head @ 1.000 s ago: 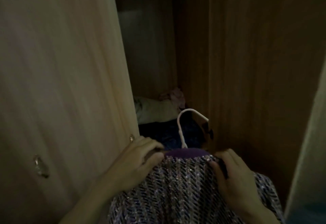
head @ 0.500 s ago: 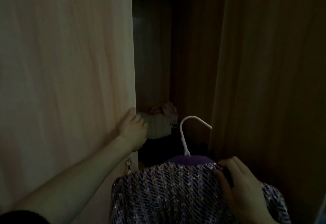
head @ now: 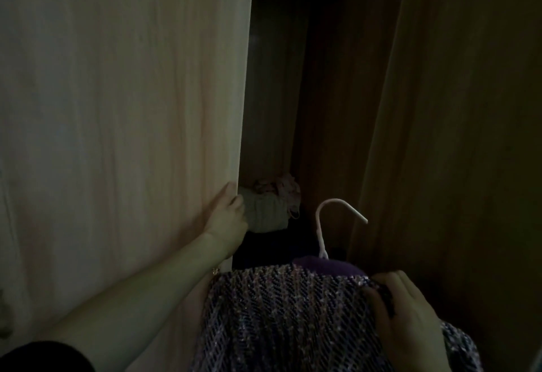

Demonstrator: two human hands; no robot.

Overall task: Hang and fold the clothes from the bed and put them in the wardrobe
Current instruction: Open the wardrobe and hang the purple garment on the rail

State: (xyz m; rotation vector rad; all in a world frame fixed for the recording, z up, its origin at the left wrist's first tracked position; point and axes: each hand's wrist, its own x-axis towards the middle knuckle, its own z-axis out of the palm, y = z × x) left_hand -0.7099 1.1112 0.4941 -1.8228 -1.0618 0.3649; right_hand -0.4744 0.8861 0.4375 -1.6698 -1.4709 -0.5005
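A sparkly purple patterned garment [head: 287, 313] hangs on a purple hanger [head: 325, 266] with a white hook [head: 331, 213], low in the middle of the view. My right hand [head: 407, 324] grips the garment's right shoulder. My left hand [head: 228, 219] grips the edge of the light wooden wardrobe door [head: 132, 125], fingers curled behind it. The hook points into the dark wardrobe opening [head: 275, 78].
Inside the wardrobe, a pale folded cloth [head: 267, 213] and a pinkish bundle [head: 278, 187] lie on a dark pile low down. A darker wooden panel [head: 440, 108] stands close on the right. The opening between door and panel is narrow.
My left hand let go of the garment's left shoulder and moved up to the wardrobe door's edge. The door has swung further left. My right hand keeps its hold.
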